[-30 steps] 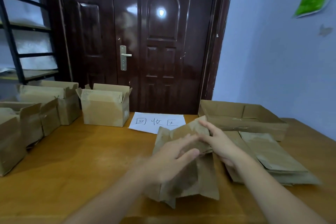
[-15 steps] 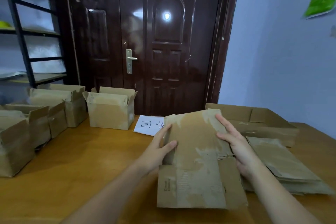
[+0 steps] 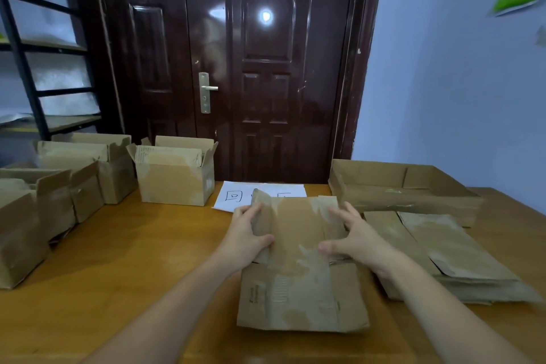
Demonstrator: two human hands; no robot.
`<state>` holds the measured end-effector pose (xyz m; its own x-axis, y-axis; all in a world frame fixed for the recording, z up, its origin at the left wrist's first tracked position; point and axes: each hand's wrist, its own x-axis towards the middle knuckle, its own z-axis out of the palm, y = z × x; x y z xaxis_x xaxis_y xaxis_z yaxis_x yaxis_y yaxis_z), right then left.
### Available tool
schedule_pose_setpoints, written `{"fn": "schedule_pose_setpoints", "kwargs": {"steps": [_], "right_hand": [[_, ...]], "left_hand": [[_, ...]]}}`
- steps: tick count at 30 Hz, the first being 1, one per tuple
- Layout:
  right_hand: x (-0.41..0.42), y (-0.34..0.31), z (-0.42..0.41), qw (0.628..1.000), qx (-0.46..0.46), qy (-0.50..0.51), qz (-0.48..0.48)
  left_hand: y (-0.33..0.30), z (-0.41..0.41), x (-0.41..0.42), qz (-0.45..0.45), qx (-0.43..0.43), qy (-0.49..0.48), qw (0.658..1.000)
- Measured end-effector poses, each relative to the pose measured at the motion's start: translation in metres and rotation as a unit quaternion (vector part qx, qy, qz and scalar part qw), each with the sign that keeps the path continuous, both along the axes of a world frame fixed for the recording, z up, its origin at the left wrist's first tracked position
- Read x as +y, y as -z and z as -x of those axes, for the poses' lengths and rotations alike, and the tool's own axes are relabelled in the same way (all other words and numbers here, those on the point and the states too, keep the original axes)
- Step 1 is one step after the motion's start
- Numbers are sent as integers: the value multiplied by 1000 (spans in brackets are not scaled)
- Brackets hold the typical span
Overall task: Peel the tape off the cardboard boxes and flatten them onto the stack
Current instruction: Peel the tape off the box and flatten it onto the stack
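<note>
A collapsed brown cardboard box (image 3: 298,284) lies in front of me on the wooden table (image 3: 124,269), its far half lifted slightly. My left hand (image 3: 246,233) grips its left edge, thumb on top and fingers curled behind. My right hand (image 3: 353,236) holds the right side, fingers spread over the flap and thumb on the face. To the right sits the stack of flattened boxes (image 3: 443,254). Several upright open boxes (image 3: 174,177) stand at the left.
A wide shallow cardboard tray (image 3: 404,189) sits behind the stack at the back right. A white paper sign (image 3: 233,195) lies behind the held box. A dark door (image 3: 266,68) and a metal shelf (image 3: 35,68) stand beyond the table.
The crumpled box has been pressed flat and spread out on the table. Both hands slid to its two side edges, and my view has risen a little.
</note>
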<state>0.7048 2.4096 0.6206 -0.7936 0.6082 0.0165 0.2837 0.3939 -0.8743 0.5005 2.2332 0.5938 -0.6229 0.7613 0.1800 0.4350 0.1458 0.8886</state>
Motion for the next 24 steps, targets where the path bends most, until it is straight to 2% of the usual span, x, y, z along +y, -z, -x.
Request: {"fn": "schedule_pose_setpoints", "kwargs": {"steps": [2,6,7,9,11,13,18,24], "right_hand": [[-5,15,5,993,-66,-12,-98],[-14,41,14,981,-128,-36,-139],[-14,44,15,978,-146,-39,-142],[-14,48,17,969,-186,-45,-159],[-12,50,17,954,-223,-62,-190],[-10,49,17,936,-254,-92,-225],[-4,49,12,898,-314,-141,-276],[-13,49,-1,858,-308,-59,-406]], "left_hand": [[8,2,-2,28,26,5,999],[18,-3,-8,143,98,11,985],[20,-3,-9,196,143,4,970],[23,-6,-13,291,268,-6,918],[23,-15,-18,321,369,-5,872],[23,-28,-20,320,423,13,847],[30,-48,-25,364,413,64,832],[34,-5,-40,381,338,30,860]]}}
